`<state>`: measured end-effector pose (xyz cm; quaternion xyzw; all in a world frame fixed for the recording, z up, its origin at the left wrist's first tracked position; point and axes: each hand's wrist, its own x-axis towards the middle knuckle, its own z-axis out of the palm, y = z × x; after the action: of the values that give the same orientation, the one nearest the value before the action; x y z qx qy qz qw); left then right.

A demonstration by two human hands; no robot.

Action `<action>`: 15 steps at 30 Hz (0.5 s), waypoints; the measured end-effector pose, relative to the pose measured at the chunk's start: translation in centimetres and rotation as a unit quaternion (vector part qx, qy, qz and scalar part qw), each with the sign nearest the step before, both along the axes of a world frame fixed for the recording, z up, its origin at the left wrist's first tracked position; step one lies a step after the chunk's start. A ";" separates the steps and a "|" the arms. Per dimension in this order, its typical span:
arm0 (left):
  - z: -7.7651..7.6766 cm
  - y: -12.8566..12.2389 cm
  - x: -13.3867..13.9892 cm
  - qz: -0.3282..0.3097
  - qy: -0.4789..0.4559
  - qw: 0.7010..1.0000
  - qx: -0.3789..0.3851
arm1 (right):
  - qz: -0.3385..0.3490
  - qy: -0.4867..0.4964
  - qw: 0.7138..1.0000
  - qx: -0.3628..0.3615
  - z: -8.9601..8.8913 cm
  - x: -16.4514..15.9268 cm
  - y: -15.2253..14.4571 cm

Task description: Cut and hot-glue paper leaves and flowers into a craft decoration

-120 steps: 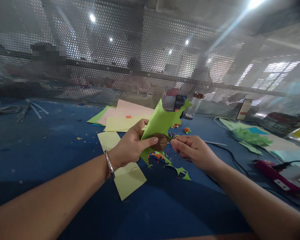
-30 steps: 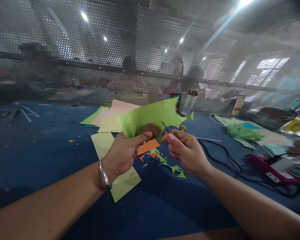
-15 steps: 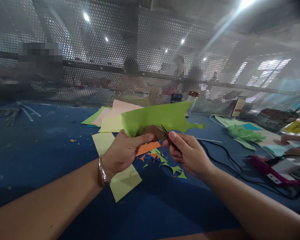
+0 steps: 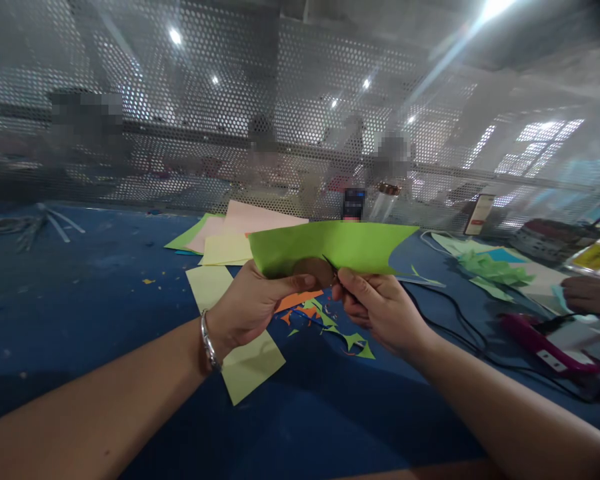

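Note:
My left hand (image 4: 253, 303), with a silver bangle at the wrist, pinches a sheet of green paper (image 4: 290, 247) together with a round brown disc (image 4: 314, 270) laid against it. The thumb presses on the disc. My right hand (image 4: 377, 303) is closed around small scissors (image 4: 329, 261); their dark blades meet the paper beside the disc's right edge, and the handles are mostly hidden by the fingers. Below both hands lie green scraps (image 4: 353, 341) and orange paper (image 4: 300, 300). A pale yellow sheet (image 4: 253, 370) is partly under my left hand.
Stacked pink and yellow sheets (image 4: 260, 217) lie behind my left hand. A clear bottle (image 4: 384, 203) and a phone (image 4: 354, 203) stand by the perforated screen. To the right are black cables (image 4: 460, 333), a magenta power strip (image 4: 545, 347), green paper cuttings (image 4: 495, 267) and another person's hand (image 4: 593, 293).
The green paper and disc have turned and shifted slightly right between my hands. The sheet's ragged right end now hangs differently. The other person's hand at the right has closed up.

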<state>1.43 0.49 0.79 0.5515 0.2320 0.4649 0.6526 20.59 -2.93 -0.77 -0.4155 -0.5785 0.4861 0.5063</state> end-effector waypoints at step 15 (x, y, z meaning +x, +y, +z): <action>-0.9 0.6 -0.2 -0.009 0.008 1.000 0.016 | -0.001 0.008 1.000 -0.008 0.0 -0.1 0.0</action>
<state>1.20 1.06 -0.12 0.5674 0.2250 0.4582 0.6461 20.51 -2.93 -0.78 -0.4162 -0.5702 0.4932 0.5083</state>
